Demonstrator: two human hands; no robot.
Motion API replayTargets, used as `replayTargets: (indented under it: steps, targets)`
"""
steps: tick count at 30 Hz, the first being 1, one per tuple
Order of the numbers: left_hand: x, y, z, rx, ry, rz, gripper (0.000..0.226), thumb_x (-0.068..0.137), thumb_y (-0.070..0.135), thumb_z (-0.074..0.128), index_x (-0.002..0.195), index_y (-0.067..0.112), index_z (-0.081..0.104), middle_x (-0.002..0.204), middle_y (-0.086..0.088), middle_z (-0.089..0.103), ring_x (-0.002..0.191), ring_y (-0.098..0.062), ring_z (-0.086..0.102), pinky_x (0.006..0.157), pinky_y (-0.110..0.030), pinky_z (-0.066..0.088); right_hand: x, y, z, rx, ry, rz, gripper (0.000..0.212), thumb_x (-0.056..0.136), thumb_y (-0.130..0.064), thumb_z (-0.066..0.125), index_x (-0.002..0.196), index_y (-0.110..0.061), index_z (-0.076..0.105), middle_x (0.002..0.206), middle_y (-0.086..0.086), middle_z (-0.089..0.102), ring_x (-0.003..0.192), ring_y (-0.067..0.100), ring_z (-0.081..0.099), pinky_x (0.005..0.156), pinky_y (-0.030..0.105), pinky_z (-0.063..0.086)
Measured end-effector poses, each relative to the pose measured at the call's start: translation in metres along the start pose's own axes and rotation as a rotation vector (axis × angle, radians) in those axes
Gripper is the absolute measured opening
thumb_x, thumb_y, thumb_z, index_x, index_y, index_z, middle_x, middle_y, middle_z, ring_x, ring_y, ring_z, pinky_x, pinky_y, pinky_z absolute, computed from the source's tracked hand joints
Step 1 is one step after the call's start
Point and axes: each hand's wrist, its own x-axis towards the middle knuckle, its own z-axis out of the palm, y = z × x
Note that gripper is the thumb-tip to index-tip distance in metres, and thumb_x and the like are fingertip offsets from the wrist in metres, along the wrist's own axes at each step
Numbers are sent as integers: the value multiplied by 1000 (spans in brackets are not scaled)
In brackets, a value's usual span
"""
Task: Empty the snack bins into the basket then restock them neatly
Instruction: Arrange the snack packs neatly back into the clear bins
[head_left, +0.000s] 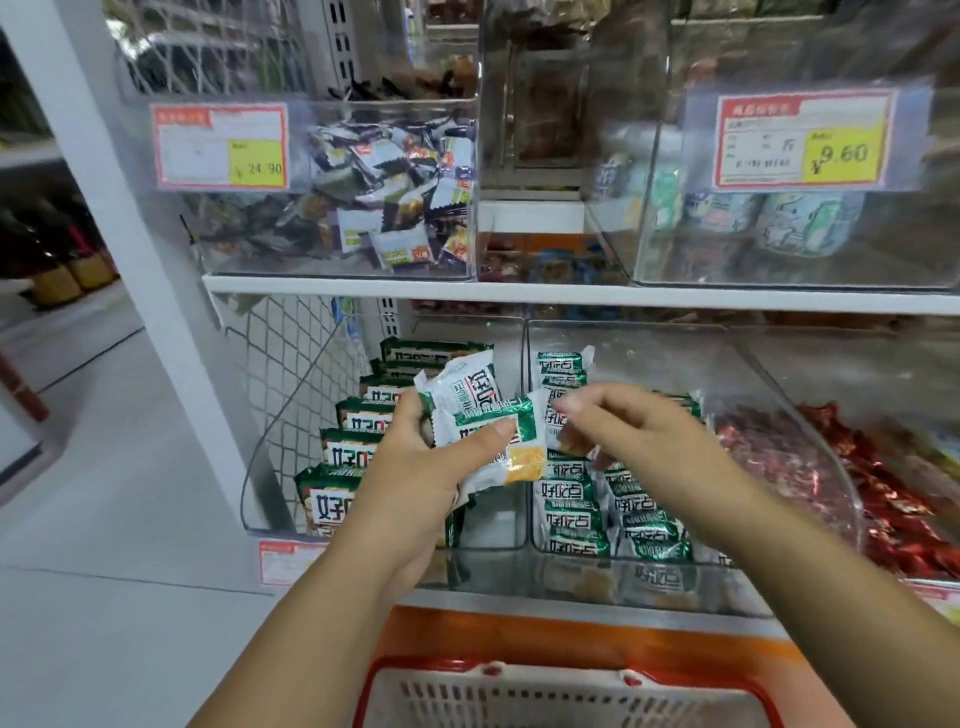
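Snack bins (491, 525) holding green packets (574, 499), left hand (415, 467) gripping two, right hand (634, 431) pinching one

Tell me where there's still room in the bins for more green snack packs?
The left bin has a bare strip of floor between its row of green packs and its right wall. The middle bin is bare at the back right, behind its stacked packs. Its front rows are crowded, and red wrappers fill the right side.
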Motion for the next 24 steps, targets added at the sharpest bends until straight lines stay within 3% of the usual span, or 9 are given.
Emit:
replayTargets:
  steps: [3,7,10,13,15,18,21,24]
  targets:
    - [-9,-2,7,26,-47,-10,51,70,19,79,116,22,58,104,-1,75,95,-22,73,88,-41,56,-23,-4,11,99,-103,46,36,72,-42,72,104,-26,63,78,-9,68,72,3,64,69,17,50]
    - [-18,-5,13,60,-66,-48,69,66,37,78,127,21,51,106,6,73,94,-14,72,93,-46,54,-23,10,4,203,26,93,13,82,-16,73,86,-14,61,67,-5,64,65,10,61,67,23,51]
    - [-15,-6,9,31,-28,-39,62,85,30,71,139,22,43,124,2,66,89,-11,74,97,-47,52,-8,25,-19,336,200,134,14,83,-12,71,89,-13,58,61,-6,62,67,18,58,71,34,47]
    - [-10,-7,-1,118,57,-30,65,95,31,62,150,34,28,142,7,49,84,-7,74,103,-44,48,7,44,-37,228,368,140,27,84,-10,71,104,-19,55,66,-2,57,71,21,54,70,37,46]
    - [-7,-8,-6,119,61,-24,66,94,33,63,150,35,29,142,6,49,84,-6,74,103,-44,47,16,57,-33,98,296,161,38,84,-9,70,117,-24,55,70,4,58,69,22,54,66,36,47]
    - [-4,-11,-11,146,65,4,56,91,31,67,141,24,45,123,6,63,85,-2,71,90,-37,55,33,72,-10,-75,158,151,34,84,-8,71,111,-25,60,69,6,58,61,20,54,57,28,45]
    - [-3,-12,-12,208,59,36,21,92,27,65,112,33,60,75,24,69,62,10,61,71,-25,47,46,80,5,-316,183,117,25,86,-11,67,103,-26,57,72,4,57,55,16,50,46,23,40]
    - [-3,-13,-10,193,44,40,20,92,23,65,108,35,61,76,24,71,61,10,61,54,-11,42,52,87,6,-421,201,140,27,88,-18,67,111,-26,55,71,3,61,55,14,54,46,23,39]
